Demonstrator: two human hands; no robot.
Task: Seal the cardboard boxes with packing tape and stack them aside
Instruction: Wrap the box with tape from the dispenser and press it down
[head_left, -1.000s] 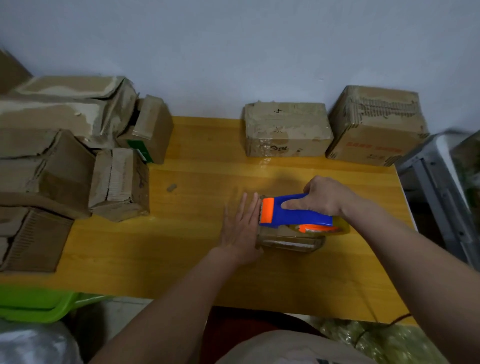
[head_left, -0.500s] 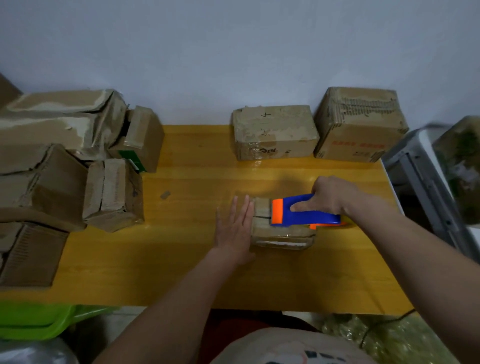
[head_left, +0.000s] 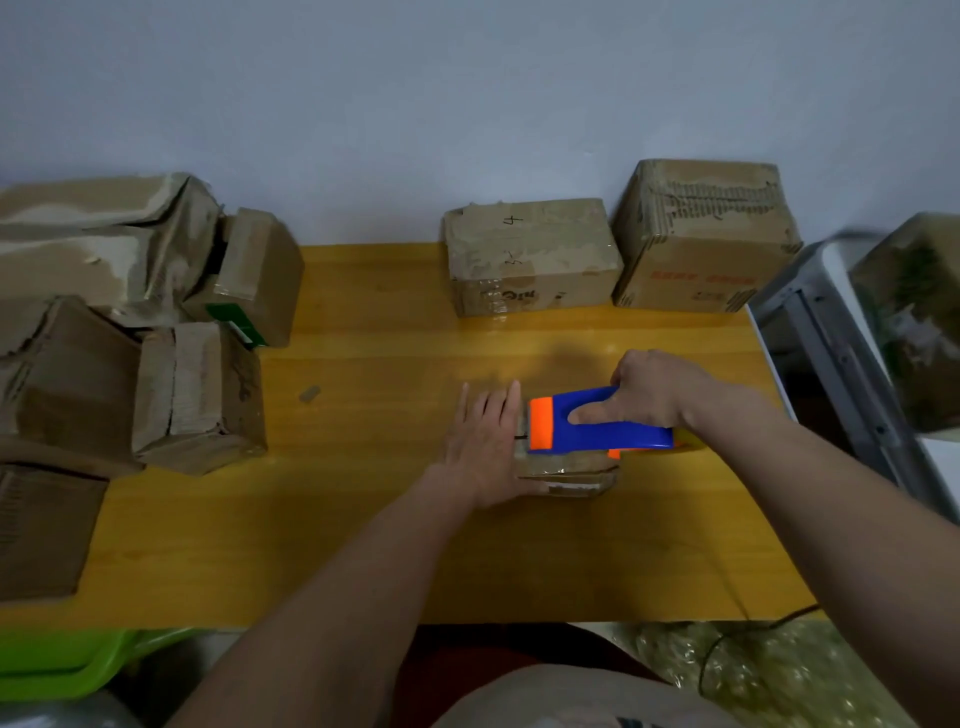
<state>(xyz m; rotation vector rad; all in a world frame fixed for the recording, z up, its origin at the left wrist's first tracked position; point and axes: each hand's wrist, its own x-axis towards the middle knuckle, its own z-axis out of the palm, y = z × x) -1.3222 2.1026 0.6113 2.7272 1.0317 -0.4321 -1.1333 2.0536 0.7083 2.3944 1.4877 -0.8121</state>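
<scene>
A small cardboard box (head_left: 571, 475) lies on the yellow table (head_left: 363, 519), mostly hidden under the tool and my hands. My right hand (head_left: 649, 392) grips the blue and orange tape dispenser (head_left: 597, 423), which rests flat on the box top with its orange end pointing left. My left hand (head_left: 485, 441) lies flat, fingers together, pressed against the box's left end. Two taped boxes stand at the back by the wall: a lower one marked "4" (head_left: 530, 254) and a taller one with red print (head_left: 706, 234).
A pile of worn cardboard boxes (head_left: 130, 322) fills the table's left side, the nearest one (head_left: 197, 395) upright. A small scrap (head_left: 309, 394) lies on the table. A grey metal frame (head_left: 831, 364) stands right of the table; a green bin (head_left: 62, 665) sits below left.
The dispenser slid right along the box top over the second, uncovering the box's left end. My left hand stayed pressed against that end.
</scene>
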